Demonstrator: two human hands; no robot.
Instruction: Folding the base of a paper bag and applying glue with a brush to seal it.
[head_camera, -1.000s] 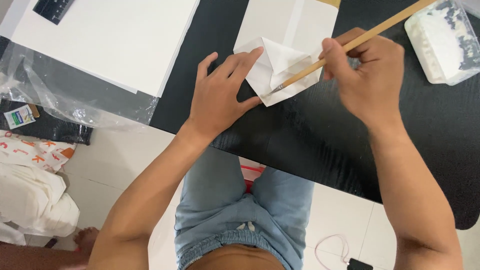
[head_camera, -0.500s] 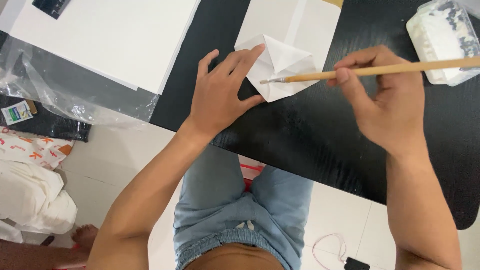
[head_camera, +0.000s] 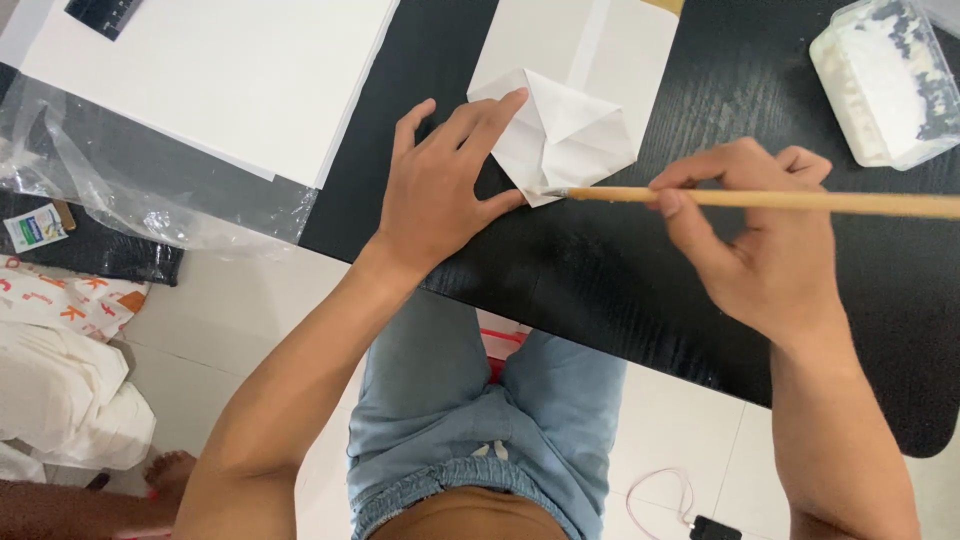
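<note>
A clear plastic tub of white paste sits at the table's far right. The left hand presses spread fingers on the folded paper; the right hand pinches a brush, its tip touching the paper's lower edge.

Single head-worn view, looking steeply down, close over black table edge, lap and floor below

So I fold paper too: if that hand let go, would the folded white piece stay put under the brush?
Probably not. The folded paper looks thin and light, and the left hand pins its edge. Its raised creases suggest it springs open. The brush tip at its corner could easily slide it on the smooth black table.
</note>
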